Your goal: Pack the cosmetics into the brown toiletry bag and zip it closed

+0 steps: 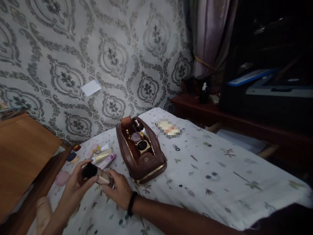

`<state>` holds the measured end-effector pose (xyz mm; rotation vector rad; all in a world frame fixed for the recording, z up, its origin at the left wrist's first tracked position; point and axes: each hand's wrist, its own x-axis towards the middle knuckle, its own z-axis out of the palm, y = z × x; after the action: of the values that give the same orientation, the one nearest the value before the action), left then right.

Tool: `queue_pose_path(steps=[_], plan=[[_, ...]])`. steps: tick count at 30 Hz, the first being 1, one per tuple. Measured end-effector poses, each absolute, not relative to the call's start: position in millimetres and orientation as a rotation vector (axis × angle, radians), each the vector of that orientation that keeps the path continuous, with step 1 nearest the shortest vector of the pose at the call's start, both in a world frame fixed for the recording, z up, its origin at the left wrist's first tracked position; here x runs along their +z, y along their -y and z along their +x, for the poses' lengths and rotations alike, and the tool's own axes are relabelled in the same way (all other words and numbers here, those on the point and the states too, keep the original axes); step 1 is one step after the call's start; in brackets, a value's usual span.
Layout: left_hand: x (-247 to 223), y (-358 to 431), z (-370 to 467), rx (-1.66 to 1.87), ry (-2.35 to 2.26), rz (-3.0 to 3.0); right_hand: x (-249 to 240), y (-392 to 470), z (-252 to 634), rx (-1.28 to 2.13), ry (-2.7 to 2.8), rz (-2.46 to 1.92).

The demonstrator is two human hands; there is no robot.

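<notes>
A small glass bottle of beige foundation with a black cap (103, 177) is held between both hands, tilted above the bed. My left hand (79, 182) grips the capped end, its thumb along the side. Around the clear base end close the fingers of my right hand (119, 189), which wears a black band at the wrist. Just beyond the right hand stands a brown toiletry bag (123, 145), unzipped. Inside it lie a round black-topped item (142, 146), a mauve round container (136, 137) and other cosmetics. Several tubes (104, 155) lie behind the bottle.
A pink sponge-like round (62, 178) and a dark-capped jar (72, 158) lie near the bed's left edge. A blurred flat item (168, 127) rests right of the bag on the patterned sheet (195, 163). Wooden furniture (26, 153) borders the left; a dark red cabinet (193, 106) stands right.
</notes>
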<state>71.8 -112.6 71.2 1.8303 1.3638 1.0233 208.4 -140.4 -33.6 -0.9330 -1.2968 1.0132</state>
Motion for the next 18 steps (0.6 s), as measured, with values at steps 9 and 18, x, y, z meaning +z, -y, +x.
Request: queue_pose_path(steps=[9, 18], plan=[[125, 99, 106, 1.353, -1.297, 1.991, -45, 136, 204, 1.115, 1.24, -0.902], [156, 66, 195, 1.187, -0.893, 2.224, -45, 136, 204, 1.102, 1.312, -0.923]])
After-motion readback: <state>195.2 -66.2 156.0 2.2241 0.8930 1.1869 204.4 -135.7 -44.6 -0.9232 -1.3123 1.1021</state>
